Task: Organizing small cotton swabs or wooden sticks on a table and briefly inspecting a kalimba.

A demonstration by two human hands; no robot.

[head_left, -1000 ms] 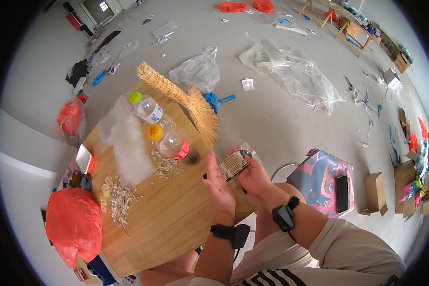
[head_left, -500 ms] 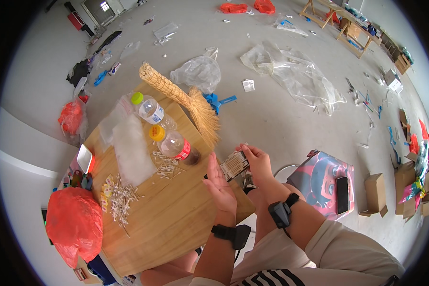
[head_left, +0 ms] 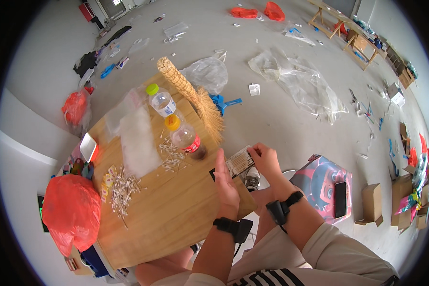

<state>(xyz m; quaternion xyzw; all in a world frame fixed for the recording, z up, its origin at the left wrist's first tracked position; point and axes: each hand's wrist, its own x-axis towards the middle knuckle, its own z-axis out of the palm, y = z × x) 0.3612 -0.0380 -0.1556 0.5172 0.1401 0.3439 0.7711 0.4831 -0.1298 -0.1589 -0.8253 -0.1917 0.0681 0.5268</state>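
A flat pack of cotton swabs (head_left: 239, 162), its sticks lying side by side, is at the right edge of the wooden table (head_left: 176, 214). My right hand (head_left: 268, 161) pinches its right end between thumb and fingers. My left hand (head_left: 226, 187) stands on edge with straight fingers, its palm against the pack's left side. A dark flat piece (head_left: 212, 175) shows partly behind that hand; I cannot tell what it is. Loose cotton swabs lie in a large pile (head_left: 122, 193) and a smaller one (head_left: 173, 157) on the table.
A yellow-capped bottle (head_left: 185, 138), a green-capped bottle (head_left: 161, 101) and a straw brush (head_left: 188, 90) stand at the far side. Clear plastic bags (head_left: 138, 143) lie beside them. A red bag (head_left: 74, 209) hangs at the left edge. A patterned stool (head_left: 321, 186) holds a phone (head_left: 341, 200).
My left hand has turned more edge-on against the pack. My right hand's fingers have shifted to the pack's right end. The whole view has swung slightly.
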